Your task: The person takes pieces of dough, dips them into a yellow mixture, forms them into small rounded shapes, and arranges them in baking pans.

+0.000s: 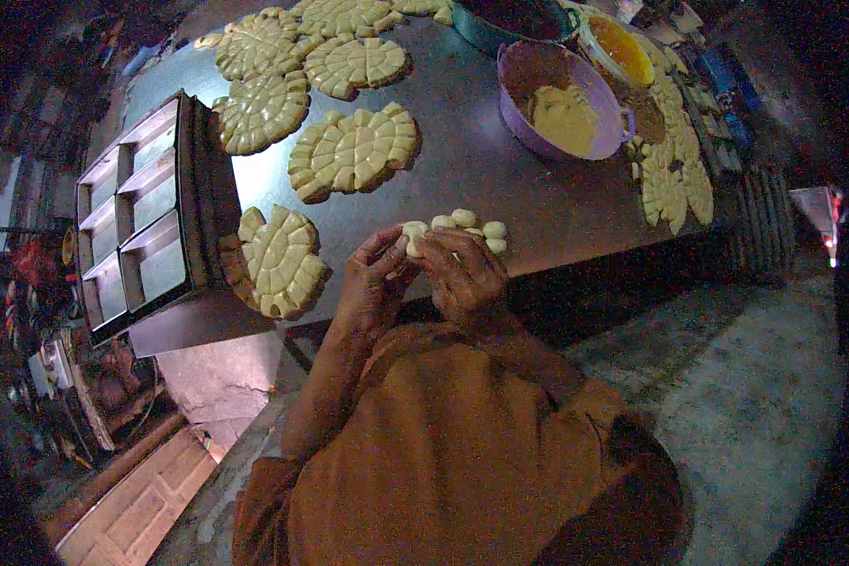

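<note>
Close to the front edge of the table, my left hand [373, 278] and my right hand [464, 274] come together on a small pale piece of dough [412, 232]. The fingers of both hands are closed around it, and part of the piece is hidden behind them. Just past my right hand lie several small dough balls [464, 218] on the dark tabletop. Left of my hands is a flat slab of dough [278, 259] scored into segments. Another scored slab [354, 151] lies farther out.
More scored dough slabs [264, 111] spread over the far left. A black-framed tray with compartments [134, 219] stands tilted at the left edge. At the far right are a purple basin [519, 127] holding tan paste, a teal basin [476, 36], a bowl of orange-yellow stuff [623, 49] and more dough [679, 174].
</note>
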